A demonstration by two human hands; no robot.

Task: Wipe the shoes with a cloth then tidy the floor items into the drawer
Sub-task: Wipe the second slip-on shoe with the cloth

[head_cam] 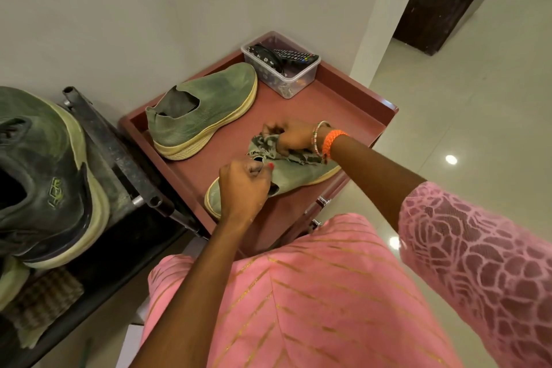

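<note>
Wiping goes best if the left hand (243, 185) keeps gripping the shoe's (294, 178) collar at frame centre while the right hand (294, 139), clutching the cloth (264, 143), rubs firmly.

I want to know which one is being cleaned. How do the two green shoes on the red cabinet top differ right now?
The near shoe is gripped at its collar by the left hand, while the right hand presses a cloth on it; the far shoe is untouched. The near shoe is largely covered by hands and cloth; the far shoe shows fully, upright by the wall. Both are green knit slip-ons with cream soles.
</note>
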